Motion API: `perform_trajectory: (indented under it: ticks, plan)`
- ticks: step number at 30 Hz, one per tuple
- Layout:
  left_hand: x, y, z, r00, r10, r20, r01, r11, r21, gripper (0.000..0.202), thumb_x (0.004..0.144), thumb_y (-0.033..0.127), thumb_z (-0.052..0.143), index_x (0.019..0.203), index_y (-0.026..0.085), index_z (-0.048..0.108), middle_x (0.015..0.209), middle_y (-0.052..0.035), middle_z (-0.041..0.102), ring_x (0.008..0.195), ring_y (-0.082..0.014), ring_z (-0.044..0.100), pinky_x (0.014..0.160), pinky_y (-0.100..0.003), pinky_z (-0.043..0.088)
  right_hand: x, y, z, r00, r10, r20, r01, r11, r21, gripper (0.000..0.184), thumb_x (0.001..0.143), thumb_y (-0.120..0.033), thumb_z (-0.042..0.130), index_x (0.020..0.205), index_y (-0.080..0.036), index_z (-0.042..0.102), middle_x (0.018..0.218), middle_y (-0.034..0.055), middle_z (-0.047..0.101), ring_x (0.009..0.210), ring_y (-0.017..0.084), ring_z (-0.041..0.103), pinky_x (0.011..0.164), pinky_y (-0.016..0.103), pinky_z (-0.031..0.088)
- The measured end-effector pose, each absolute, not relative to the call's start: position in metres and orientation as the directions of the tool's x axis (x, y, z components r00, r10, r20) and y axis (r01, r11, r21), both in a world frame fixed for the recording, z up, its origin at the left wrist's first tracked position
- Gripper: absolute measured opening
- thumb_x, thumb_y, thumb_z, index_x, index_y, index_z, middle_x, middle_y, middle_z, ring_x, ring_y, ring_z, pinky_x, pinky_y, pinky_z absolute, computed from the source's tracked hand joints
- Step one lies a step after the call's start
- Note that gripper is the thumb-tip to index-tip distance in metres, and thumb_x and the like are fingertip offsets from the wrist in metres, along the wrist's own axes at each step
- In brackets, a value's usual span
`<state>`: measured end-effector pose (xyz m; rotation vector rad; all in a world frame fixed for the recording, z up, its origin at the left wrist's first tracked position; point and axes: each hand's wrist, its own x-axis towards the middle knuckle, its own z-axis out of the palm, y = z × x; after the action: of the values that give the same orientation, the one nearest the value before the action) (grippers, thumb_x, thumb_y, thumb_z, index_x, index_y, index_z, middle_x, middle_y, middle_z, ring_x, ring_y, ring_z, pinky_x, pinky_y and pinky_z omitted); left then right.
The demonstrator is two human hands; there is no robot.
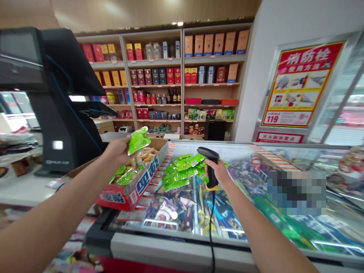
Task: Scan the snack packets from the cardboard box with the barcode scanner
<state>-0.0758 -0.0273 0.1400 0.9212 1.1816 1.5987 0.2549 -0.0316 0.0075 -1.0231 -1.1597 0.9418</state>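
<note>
While in two hands, one green packet, one barcode scanner.

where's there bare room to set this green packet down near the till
Bare white counter lies between the black checkout terminal and the cardboard box. The glass freezer lid is bare along its far edge, behind the green packets. Crowded: the box and around the scanner.

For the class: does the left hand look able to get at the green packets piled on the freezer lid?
Probably yes: the left hand, holding a green packet above the carton, is close to the piled packets, with nothing standing between them.
</note>
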Motion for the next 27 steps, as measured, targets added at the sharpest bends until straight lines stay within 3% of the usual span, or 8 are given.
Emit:
perform_trajectory:
  ticks: [3, 6, 10, 12, 15, 19, 27]
  plan:
    - [-0.037, -0.031, 0.13, -0.049, 0.987, -0.153, -0.518, 0.107, 0.849, 0.017, 0.096, 0.02, 0.042, 0.094, 0.014, 0.058, 0.086, -0.0078, 0.067, 0.074, -0.0136, 0.066, 0.04, -0.014, 0.037, 0.255, -0.031, 0.008, 0.158, 0.953, 0.26, -0.062, 0.272, -0.96, 0.029, 0.065, -0.044, 0.072, 0.061, -0.018, 0.062, 0.046, 0.0004, 0.059, 0.036, 0.015, 0.053, 0.038, 0.028, 0.043]
    - [0.004, -0.026, 0.097, 0.084, 0.992, -0.09, -0.556, 0.122, 0.822, 0.006, 0.085, 0.02, 0.059, 0.088, 0.016, 0.061, 0.089, -0.0085, 0.069, 0.076, -0.0176, 0.068, 0.054, -0.024, 0.054, 0.255, -0.033, 0.01, 0.169, 0.953, 0.252, -0.074, 0.267, -0.961, 0.029, 0.064, -0.044, 0.072, 0.062, -0.017, 0.062, 0.046, 0.0001, 0.059, 0.036, 0.015, 0.053, 0.038, 0.027, 0.043]
    - [0.049, -0.006, 0.041, 0.132, 0.989, 0.06, -0.499, 0.014, 0.867, 0.035, 0.06, 0.011, 0.074, 0.092, 0.019, 0.064, 0.084, -0.0049, 0.072, 0.077, -0.0229, 0.07, 0.071, -0.038, 0.059, 0.254, -0.035, 0.012, 0.178, 0.951, 0.252, -0.078, 0.269, -0.96, 0.029, 0.063, -0.045, 0.072, 0.063, -0.017, 0.062, 0.046, 0.0, 0.059, 0.037, 0.015, 0.053, 0.038, 0.027, 0.043]
    - [0.058, 0.009, 0.017, 0.057, 0.985, 0.163, -0.446, -0.121, 0.887, 0.045, 0.051, 0.015, 0.079, 0.093, 0.018, 0.065, 0.08, -0.0033, 0.073, 0.078, -0.024, 0.071, 0.075, -0.04, 0.058, 0.254, -0.037, 0.014, 0.168, 0.949, 0.266, -0.069, 0.28, -0.957, 0.029, 0.065, -0.045, 0.071, 0.062, -0.017, 0.061, 0.046, 0.0002, 0.058, 0.037, 0.015, 0.053, 0.04, 0.027, 0.044]
    - [0.052, 0.03, -0.008, -0.104, 0.954, 0.283, -0.24, -0.3, 0.923, 0.042, 0.041, 0.019, 0.083, 0.08, 0.015, 0.067, 0.073, -0.0032, 0.072, 0.077, -0.024, 0.07, 0.078, -0.038, 0.055, 0.254, -0.041, 0.016, 0.111, 0.951, 0.287, -0.052, 0.294, -0.954, 0.029, 0.067, -0.044, 0.069, 0.062, -0.017, 0.061, 0.047, 0.0007, 0.059, 0.038, 0.014, 0.053, 0.041, 0.026, 0.044]
    - [0.035, 0.043, -0.02, -0.108, 0.913, 0.392, -0.037, -0.398, 0.917, 0.031, 0.046, 0.025, 0.082, 0.073, 0.015, 0.071, 0.075, -0.0053, 0.074, 0.078, -0.0239, 0.069, 0.081, -0.038, 0.053, 0.256, -0.047, 0.021, -0.05, 0.965, 0.257, -0.002, 0.258, -0.966, 0.029, 0.07, -0.043, 0.069, 0.061, -0.017, 0.062, 0.048, 0.0011, 0.059, 0.038, 0.013, 0.053, 0.041, 0.025, 0.043]
    - [0.034, 0.033, -0.012, -0.134, 0.881, 0.453, -0.006, -0.458, 0.889, 0.026, 0.056, 0.024, 0.077, 0.08, 0.017, 0.072, 0.081, -0.0057, 0.075, 0.084, -0.0242, 0.07, 0.08, -0.035, 0.053, 0.256, -0.051, 0.022, -0.182, 0.95, 0.254, 0.138, 0.281, -0.95, 0.029, 0.069, -0.043, 0.072, 0.057, -0.019, 0.062, 0.045, 0.0011, 0.057, 0.038, 0.014, 0.052, 0.041, 0.026, 0.043]
